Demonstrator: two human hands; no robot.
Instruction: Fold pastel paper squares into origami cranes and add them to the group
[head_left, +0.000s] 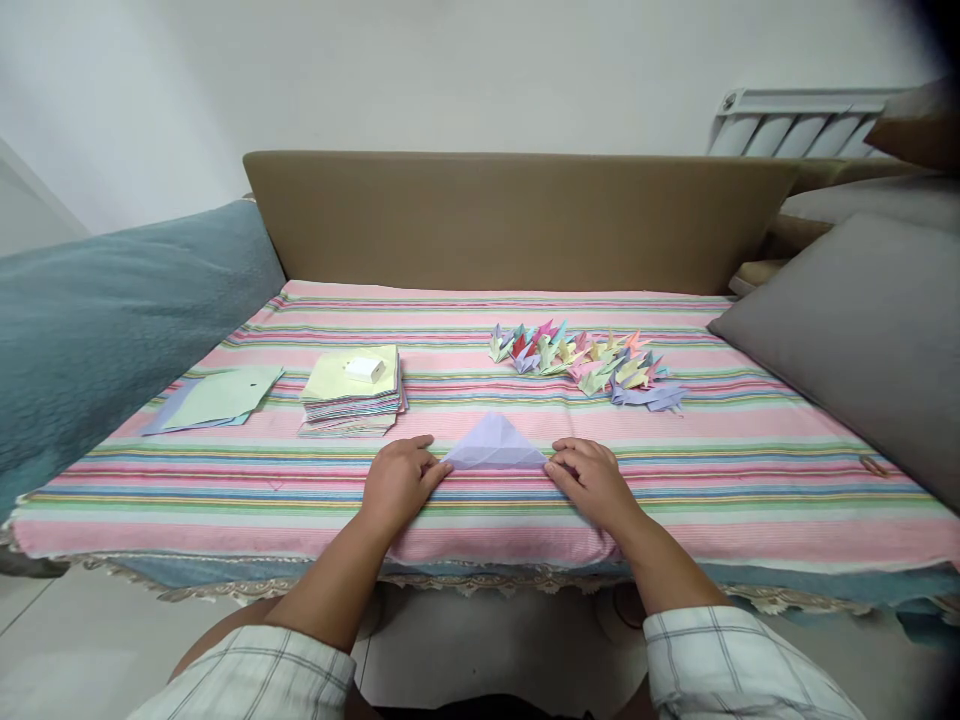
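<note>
A lavender sheet of origami paper, folded into a triangle with crease lines, lies on the striped cloth in front of me. Its peak points away and its long edge faces me. My left hand pinches the left corner between thumb and fingers. At the opposite corner, my right hand grips the paper the same way. Beyond the right hand sits a group of folded paper cranes in many colours. A lavender folded piece lies at the near end of that group.
A thick stack of square paper stands left of centre, with a small white block on top. Farther left lie a few loose sheets. A grey cushion leans at the right, and the brown sofa back rises behind the striped cloth.
</note>
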